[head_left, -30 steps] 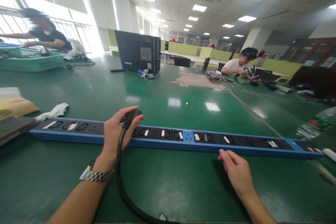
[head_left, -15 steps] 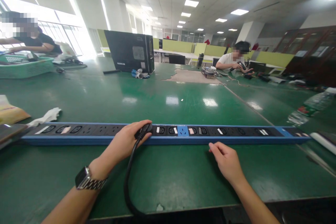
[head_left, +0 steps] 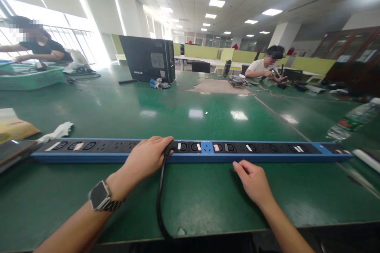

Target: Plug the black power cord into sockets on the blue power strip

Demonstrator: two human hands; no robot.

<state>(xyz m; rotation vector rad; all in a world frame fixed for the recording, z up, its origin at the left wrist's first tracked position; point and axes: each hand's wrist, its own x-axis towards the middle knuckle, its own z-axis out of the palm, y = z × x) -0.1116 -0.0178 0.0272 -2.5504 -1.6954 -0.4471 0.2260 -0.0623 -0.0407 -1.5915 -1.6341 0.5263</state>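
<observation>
A long blue and black power strip lies across the green table, its row of sockets facing up. Over its middle-left part, my left hand is closed around a black power plug. The plug is at the strip's face, mostly covered by my fingers; how deep it sits in a socket cannot be seen. From it a black cord hangs down past the table's front edge. My right hand, fingers curled together, rests just in front of the strip, right of the blue socket, and nothing shows in it.
A black computer case stands at the back with gloves beside it. A green basket is at the far left, a plastic bottle at the right. Two people sit across the table. A white crumpled tissue lies behind the strip's left end.
My left hand has rolled over the plug, turning it so the cord now drops straighter and further right. The right hand has barely shifted.
</observation>
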